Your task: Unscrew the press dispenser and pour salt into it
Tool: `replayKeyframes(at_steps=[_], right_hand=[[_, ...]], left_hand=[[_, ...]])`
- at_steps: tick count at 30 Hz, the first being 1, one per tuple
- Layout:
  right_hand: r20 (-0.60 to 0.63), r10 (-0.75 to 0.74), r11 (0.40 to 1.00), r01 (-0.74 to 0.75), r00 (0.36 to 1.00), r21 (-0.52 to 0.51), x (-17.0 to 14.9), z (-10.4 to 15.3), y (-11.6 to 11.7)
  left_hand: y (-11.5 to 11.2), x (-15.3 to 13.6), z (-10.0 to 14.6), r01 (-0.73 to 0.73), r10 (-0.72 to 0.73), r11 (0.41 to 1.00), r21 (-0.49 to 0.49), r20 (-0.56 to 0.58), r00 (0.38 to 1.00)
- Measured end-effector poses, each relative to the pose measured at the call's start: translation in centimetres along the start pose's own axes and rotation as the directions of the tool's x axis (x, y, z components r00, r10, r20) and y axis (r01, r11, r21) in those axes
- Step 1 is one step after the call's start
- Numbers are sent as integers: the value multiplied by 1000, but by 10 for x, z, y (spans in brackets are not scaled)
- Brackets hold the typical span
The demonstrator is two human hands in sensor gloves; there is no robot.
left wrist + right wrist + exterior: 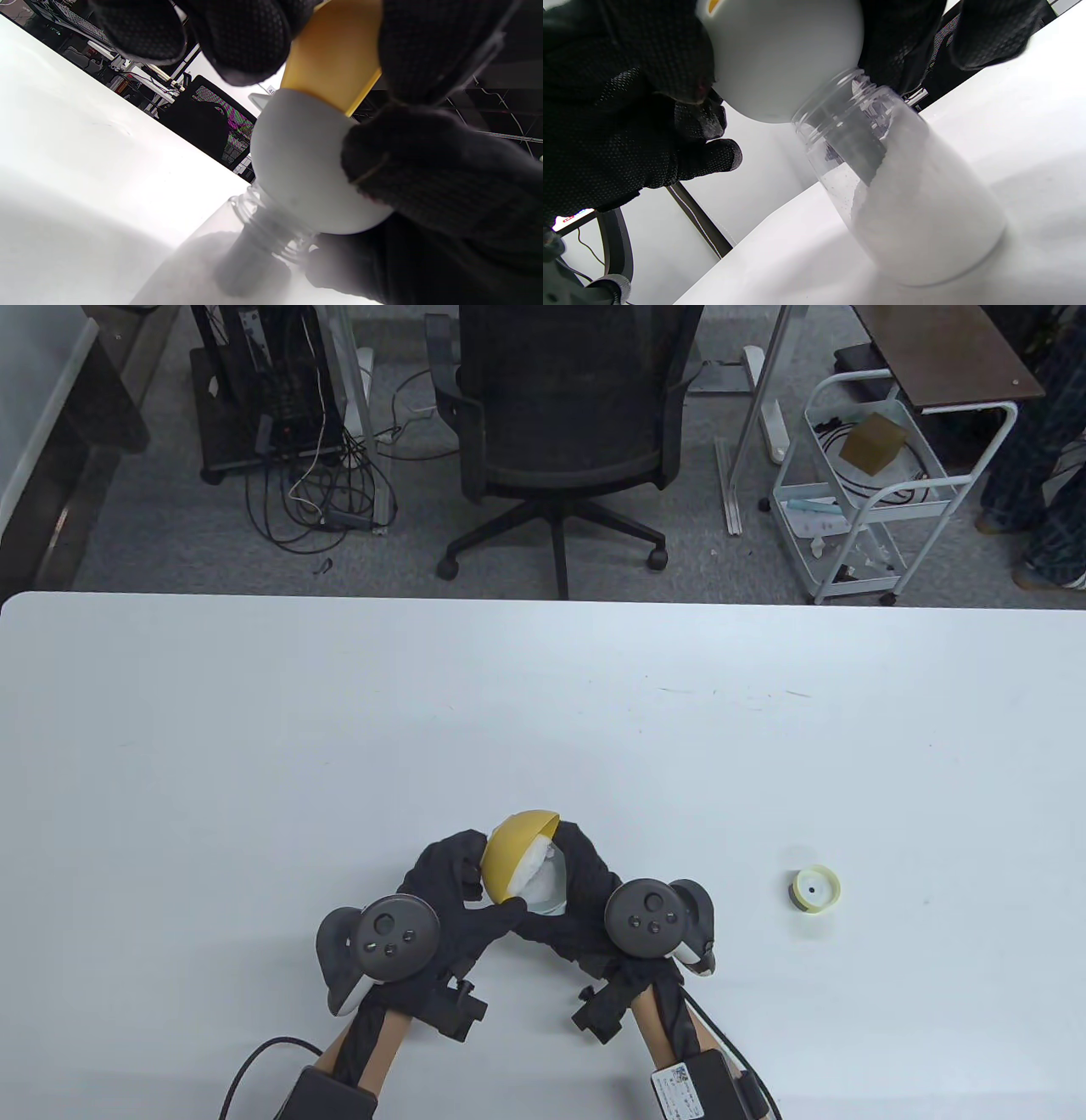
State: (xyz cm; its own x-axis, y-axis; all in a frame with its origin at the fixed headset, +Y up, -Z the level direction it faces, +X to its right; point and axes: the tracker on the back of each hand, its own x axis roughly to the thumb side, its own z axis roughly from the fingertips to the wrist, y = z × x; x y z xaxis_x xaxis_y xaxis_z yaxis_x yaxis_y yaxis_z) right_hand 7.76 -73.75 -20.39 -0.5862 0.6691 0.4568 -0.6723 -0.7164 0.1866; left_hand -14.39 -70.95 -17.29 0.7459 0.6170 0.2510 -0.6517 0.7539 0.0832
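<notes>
**Inspector:** Black knit gloves covered both hands at the near edge. The left hand gripped a yellow bowl, white on its underside, and held it tipped steeply over the jar.

**Clerk:** And the right?

**Inspector:** The right hand was wrapped round the dispenser jar, in my judgement to steady it while the pour went on. The jar stood on the table, open at its threaded neck, with the bowl's rim resting at or just above that mouth. I could not tell which.

**Clerk:** Was there salt inside?

**Inspector:** Yes. The salt lay banked high against one wall of the clear jar, and more sat in the bowl. The steep tilt was plainly meant to feed it into the narrow opening without spilling.

**Clerk:** The pump top?

**Inspector:** The dispenser cap, pale yellow, lay on the table well apart to the right, presumably set out of the way of the pour. Unscrewing looked finished.

**Clerk:** Farther off?

**Inspector:** Beyond the table stood an office chair and a white wire cart.
</notes>
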Motion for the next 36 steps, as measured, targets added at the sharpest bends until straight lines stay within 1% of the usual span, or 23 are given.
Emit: replayKeyframes(at_steps=[9, 14, 20, 25, 29, 31, 33, 34, 35, 36], right_hand=[[0, 0, 1000, 0, 1000, 0, 0, 0, 0], [0, 0, 1000, 0, 1000, 0, 0, 0, 0], [0, 0, 1000, 0, 1000, 0, 0, 0, 0], [0, 0, 1000, 0, 1000, 0, 0, 0, 0], [0, 0, 1000, 0, 1000, 0, 0, 0, 0], [0, 0, 1000, 0, 1000, 0, 0, 0, 0], [0, 0, 1000, 0, 1000, 0, 0, 0, 0], [-6, 0, 1000, 0, 1000, 2, 0, 0, 0], [-6, 0, 1000, 0, 1000, 2, 0, 0, 0], [-6, 2, 1000, -2, 1000, 2, 0, 0, 0]], left_hand=[[-1, 0, 0, -3, 3, 1000, -1, -1, 1000], [-1, -2, -1, -43, 43, 999, -12, -12, 999], [-2, -9, -3, -125, 123, 991, -38, -45, 991], [-5, -20, -5, -274, 265, 958, -82, -108, 958], [-7, -30, -6, -427, 408, 900, -91, -175, 896], [-8, -37, -6, -517, 491, 851, -89, -209, 845], [-10, -49, -6, -648, 611, 758, -76, -267, 746], [-13, -57, -6, -742, 695, 668, -62, -305, 651], [-17, -67, -6, -835, 778, 548, -51, -338, 530], [-21, -75, -6, -911, 846, 409, -47, -355, 398]])
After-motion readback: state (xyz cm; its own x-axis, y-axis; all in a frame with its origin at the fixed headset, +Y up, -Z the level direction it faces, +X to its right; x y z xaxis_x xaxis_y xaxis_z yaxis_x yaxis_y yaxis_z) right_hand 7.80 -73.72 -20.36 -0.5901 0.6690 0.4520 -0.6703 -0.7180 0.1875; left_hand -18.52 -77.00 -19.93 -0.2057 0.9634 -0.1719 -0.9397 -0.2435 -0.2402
